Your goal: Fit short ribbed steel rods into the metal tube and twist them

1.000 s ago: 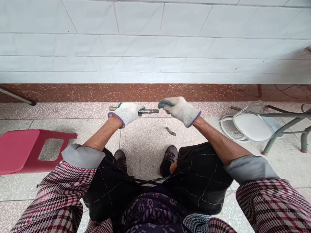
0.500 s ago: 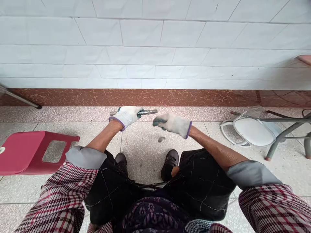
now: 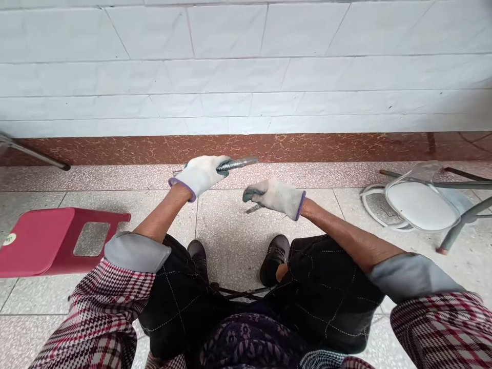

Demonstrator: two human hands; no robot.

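Note:
My left hand [image 3: 202,173], in a white knit glove with a dark palm and purple cuff, is wrapped round a metal rod [image 3: 238,164]. The rod's ridged, shiny part and plain, blurred end stick out to the right; a short bit shows on the left. To the right and a little lower is my right hand [image 3: 273,197], in a matching glove, with its fingers curled. A short ridged metal piece [image 3: 253,209] pokes out below these fingers; the glove hides the grip on it. The two hands are apart, above the floor.
A red plastic stool [image 3: 42,241] lies at the left. At the right are a round white seat [image 3: 423,205] and grey metal legs [image 3: 461,220]. The white tiled wall [image 3: 238,77] with a brown skirting [image 3: 307,148] rises ahead. My shoes [image 3: 275,256] rest on the speckled floor.
My left hand has risen slightly, and the rod's right end now tilts upward. The small metal piece, earlier blurred below my right hand, now shows close under its fingers. The view has shifted slightly.

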